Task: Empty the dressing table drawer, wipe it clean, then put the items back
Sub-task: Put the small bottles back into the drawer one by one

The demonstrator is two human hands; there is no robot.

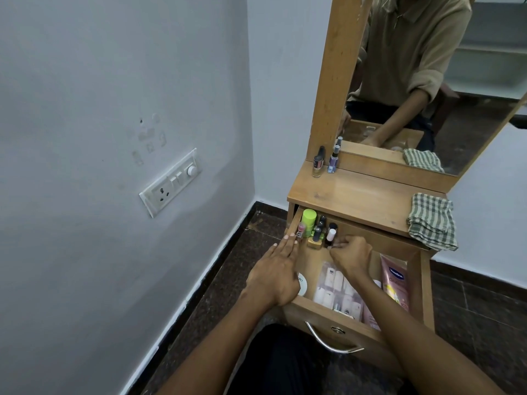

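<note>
Flat and relaxed, the left hand (275, 276) is laid over the left wall of the open drawer (322, 315), fingers straight and stretched toward the back corner, nothing grasped. Just past its fingertips a small pink-labelled tube (299, 231) is seen, and beside that a lime-green capped bottle (308, 226) is stood upright at the back left of the drawer. Partly hidden under the left palm, a round white compact (302, 284) is lying on the drawer floor.

Moving right, a cluster of small nail polish bottles (321, 232) is stood at the back, with a white-capped bottle (331, 234) next in line. Curled fingers of the right hand (350, 256) are closed around something at the base of that cluster, just right of the white cap; what exactly is pinched cannot be made out. Below the right wrist a clear pouch of sachets (336, 289) is lying flat, and a pink lotion tube (395, 280) is propped against the drawer's right wall.

Up on the dressing table top (356, 195), two nail polish bottles (325, 162) are stood near the mirror frame (338, 81) at the left, well apart from a checked cloth (430, 220) draped over the right edge. A curved metal handle (328, 342) is fixed to the drawer front. On the left wall a switchboard (171, 182) is mounted.
</note>
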